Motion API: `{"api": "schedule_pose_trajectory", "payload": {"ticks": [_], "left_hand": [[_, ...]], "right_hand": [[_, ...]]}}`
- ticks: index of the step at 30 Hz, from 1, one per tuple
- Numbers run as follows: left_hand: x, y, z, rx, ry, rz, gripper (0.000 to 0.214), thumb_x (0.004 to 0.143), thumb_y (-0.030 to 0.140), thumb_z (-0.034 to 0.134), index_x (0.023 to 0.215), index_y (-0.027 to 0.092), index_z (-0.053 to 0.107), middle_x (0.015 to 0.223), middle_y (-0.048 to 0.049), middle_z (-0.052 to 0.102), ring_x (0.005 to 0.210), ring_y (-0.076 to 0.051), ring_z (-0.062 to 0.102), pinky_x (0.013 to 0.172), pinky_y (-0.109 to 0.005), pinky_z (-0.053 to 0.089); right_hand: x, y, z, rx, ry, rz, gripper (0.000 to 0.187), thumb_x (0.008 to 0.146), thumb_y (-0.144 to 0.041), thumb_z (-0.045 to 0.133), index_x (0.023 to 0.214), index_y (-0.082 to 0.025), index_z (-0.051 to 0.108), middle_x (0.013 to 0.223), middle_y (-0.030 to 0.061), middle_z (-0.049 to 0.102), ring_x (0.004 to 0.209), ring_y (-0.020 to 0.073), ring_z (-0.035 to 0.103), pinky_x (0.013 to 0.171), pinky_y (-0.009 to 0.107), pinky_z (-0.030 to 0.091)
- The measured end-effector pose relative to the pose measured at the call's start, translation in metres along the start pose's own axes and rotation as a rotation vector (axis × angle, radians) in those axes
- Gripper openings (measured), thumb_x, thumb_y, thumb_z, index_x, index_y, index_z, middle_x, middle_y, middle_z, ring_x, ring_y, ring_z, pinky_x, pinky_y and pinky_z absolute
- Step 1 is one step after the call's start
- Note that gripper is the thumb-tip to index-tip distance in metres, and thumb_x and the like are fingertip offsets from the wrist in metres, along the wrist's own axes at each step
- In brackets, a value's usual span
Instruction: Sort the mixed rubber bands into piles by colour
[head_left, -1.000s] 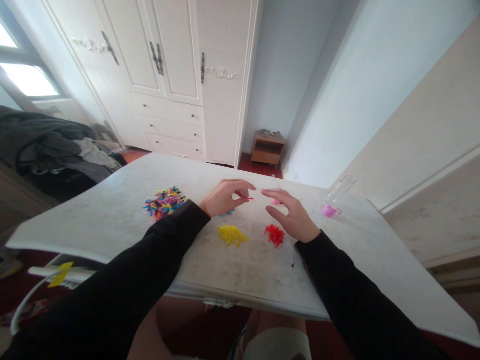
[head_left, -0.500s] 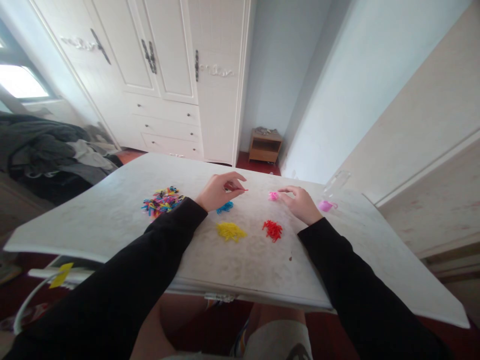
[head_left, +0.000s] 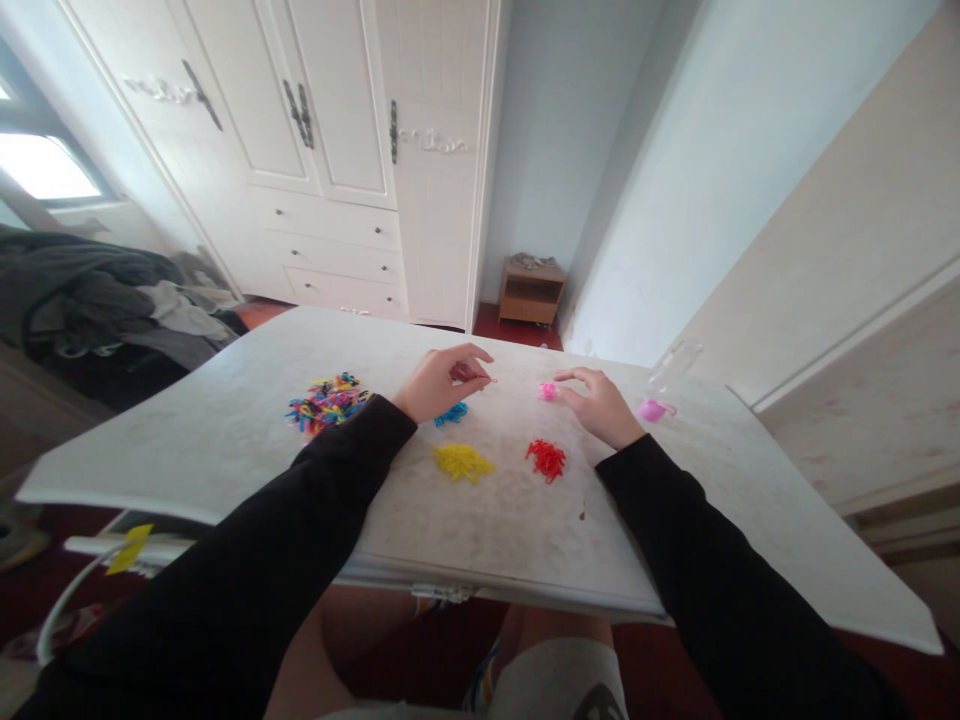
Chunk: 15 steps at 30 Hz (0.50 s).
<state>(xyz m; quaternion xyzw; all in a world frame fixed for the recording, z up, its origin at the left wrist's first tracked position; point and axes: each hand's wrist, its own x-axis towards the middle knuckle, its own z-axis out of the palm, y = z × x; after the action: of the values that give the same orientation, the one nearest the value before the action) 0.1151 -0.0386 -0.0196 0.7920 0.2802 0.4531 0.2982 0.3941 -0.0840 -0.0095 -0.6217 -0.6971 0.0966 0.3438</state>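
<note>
My left hand is pinched, with a tiny reddish rubber band sticking out past the fingertips. Partly hidden beneath that hand is a small pile of blue bands. My right hand rests beside a pink pile of bands, thumb and forefinger a little apart at its right edge. Closer to me lie a yellow pile of bands and a red pile of bands. A larger mixed-colour pile sits left of my left hand.
All the piles lie on a white table. On its right stand a clear container and a pink lid-like piece. A white wardrobe and a small wooden cabinet are beyond; dark clothes are heaped at left.
Both hands stay almost in place. The band's tip at my left fingers looks paler and slightly turned. My right fingertips have shifted very slightly at the pink pile.
</note>
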Motion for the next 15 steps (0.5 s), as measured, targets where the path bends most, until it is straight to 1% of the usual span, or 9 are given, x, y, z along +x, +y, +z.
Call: {"api": "schedule_pose_trajectory", "payload": {"ticks": [3,6,8,11,15], "left_hand": [[0.000,-0.002,0.001,-0.026,-0.021,-0.008,0.032,0.085,0.033,0.072,0.110,0.015,0.067,0.086,-0.0076,0.078,0.076,-0.017,0.075,0.076,-0.028,0.062],[0.000,-0.002,0.002,-0.039,-0.033,-0.007,0.032,0.085,0.032,0.073,0.110,0.015,0.067,0.086,-0.0073,0.078,0.076,-0.016,0.075,0.076,-0.028,0.062],[-0.001,-0.001,0.003,-0.038,-0.039,0.001,0.031,0.084,0.031,0.074,0.109,0.015,0.067,0.086,-0.0068,0.078,0.076,-0.016,0.075,0.076,-0.028,0.062],[-0.001,0.004,0.004,-0.042,-0.057,0.016,0.029,0.084,0.030,0.074,0.108,0.015,0.067,0.086,-0.0057,0.077,0.076,-0.015,0.074,0.076,-0.027,0.061],[-0.002,0.009,0.006,-0.051,-0.078,0.021,0.027,0.084,0.030,0.075,0.106,0.016,0.067,0.084,-0.0050,0.076,0.076,-0.016,0.074,0.075,-0.027,0.061]], "right_hand": [[-0.004,-0.008,-0.001,0.062,-0.024,-0.102,0.022,0.084,-0.037,0.068,0.099,-0.023,0.076,0.114,0.0078,0.076,0.117,0.0297,0.063,0.108,0.054,0.043],[-0.011,-0.020,-0.001,0.160,-0.144,-0.287,0.025,0.089,-0.035,0.065,0.108,-0.023,0.074,0.119,0.0077,0.074,0.119,0.0269,0.062,0.107,0.050,0.046],[-0.015,-0.027,-0.001,0.205,-0.236,-0.378,0.030,0.090,-0.034,0.064,0.117,-0.023,0.071,0.124,0.0083,0.072,0.121,0.0262,0.060,0.106,0.050,0.047],[-0.019,-0.032,0.001,0.216,-0.313,-0.441,0.037,0.091,-0.034,0.067,0.128,-0.026,0.067,0.129,0.0074,0.070,0.124,0.0263,0.059,0.109,0.052,0.046],[-0.021,-0.033,0.002,0.219,-0.364,-0.494,0.042,0.093,-0.034,0.067,0.134,-0.029,0.064,0.133,0.0063,0.068,0.127,0.0262,0.058,0.113,0.054,0.042]]}}
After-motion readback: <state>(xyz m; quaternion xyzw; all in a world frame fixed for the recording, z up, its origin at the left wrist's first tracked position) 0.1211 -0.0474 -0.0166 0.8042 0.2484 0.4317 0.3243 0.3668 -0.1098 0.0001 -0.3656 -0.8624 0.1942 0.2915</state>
